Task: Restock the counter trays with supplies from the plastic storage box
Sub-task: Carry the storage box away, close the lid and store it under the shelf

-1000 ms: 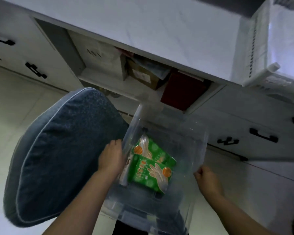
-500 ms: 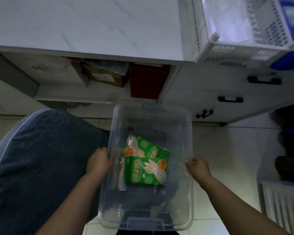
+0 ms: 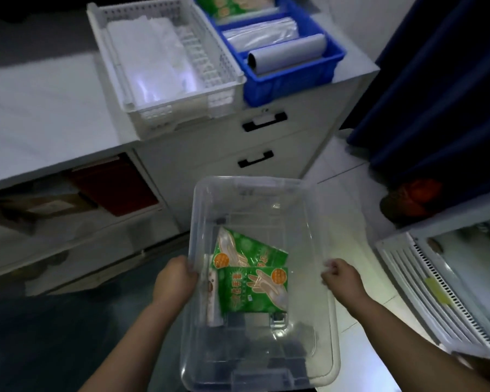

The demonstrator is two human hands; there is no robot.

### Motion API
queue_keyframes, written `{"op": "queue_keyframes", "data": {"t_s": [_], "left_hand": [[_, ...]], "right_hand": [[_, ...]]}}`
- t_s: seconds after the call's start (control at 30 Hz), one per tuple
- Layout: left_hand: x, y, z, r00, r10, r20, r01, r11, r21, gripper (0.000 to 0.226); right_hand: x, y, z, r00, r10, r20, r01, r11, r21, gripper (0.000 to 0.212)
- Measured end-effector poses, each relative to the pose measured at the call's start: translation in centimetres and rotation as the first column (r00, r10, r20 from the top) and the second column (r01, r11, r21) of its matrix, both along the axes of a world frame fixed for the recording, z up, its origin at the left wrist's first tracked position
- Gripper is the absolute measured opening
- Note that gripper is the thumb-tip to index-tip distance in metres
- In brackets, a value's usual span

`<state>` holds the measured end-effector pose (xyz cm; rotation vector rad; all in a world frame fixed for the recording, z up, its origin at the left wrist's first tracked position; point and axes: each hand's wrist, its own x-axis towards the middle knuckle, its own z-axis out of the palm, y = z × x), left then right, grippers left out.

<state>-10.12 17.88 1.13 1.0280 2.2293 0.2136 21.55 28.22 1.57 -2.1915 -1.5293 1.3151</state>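
Note:
I hold a clear plastic storage box (image 3: 255, 185) in front of me, above the floor. My left hand (image 3: 176, 278) grips its left rim and my right hand (image 3: 341, 278) grips its right rim. Inside the box lie two green packets of disposable gloves (image 3: 252, 287) and a narrow white packet (image 3: 213, 301) against the left wall. On the counter stand a white perforated tray (image 3: 224, 66) with white plastic sheets and a blue tray (image 3: 289, 77) holding a grey roll (image 3: 286, 53), clear bags and a green glove packet at the far end.
The white counter (image 3: 40, 117) runs left, with black-handled drawers (image 3: 263, 123) below the trays and an open shelf holding a dark red box (image 3: 116, 185). A dark blue curtain (image 3: 436, 80) hangs at right. A white slatted crate (image 3: 436, 292) sits on the floor at right.
The view has swung right and up, so the counter trays now show fully. The box has stayed in both hands and sits closer to the drawers; the blue cushion has left the view.

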Motion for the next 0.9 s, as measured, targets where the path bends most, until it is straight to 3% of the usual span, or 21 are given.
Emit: {"op": "queue_keyframes", "data": {"t_s": [0.23,0.33,0.47,0.7,0.9], "left_hand": [[12.7,9.2,4.1,0.995,-0.087,-0.04,0.089,0.994,0.06,0.021],[18.7,13.5,6.1,0.993,-0.112,-0.03,0.114,0.99,0.08,0.02],[26.4,19.6,8.5,0.989,-0.145,0.016,0.143,0.983,0.112,0.023],[32.4,28.7,10.5,0.965,-0.261,-0.015,0.259,0.945,0.202,0.017],[34.5,37.0,12.0,0.968,-0.25,-0.003,0.24,0.924,0.297,0.019]], "right_hand": [[14.1,5.7,1.1,0.99,-0.074,-0.116,0.081,0.996,0.049,0.019],[20.6,8.5,1.8,0.992,-0.076,-0.098,0.085,0.992,0.095,0.014],[27.8,12.4,5.3,0.989,-0.133,-0.065,0.143,0.971,0.193,0.025],[34.1,18.5,9.7,0.977,-0.21,-0.024,0.204,0.906,0.372,0.022],[35.9,25.3,11.5,0.968,-0.251,0.004,0.223,0.869,0.442,0.013]]}}
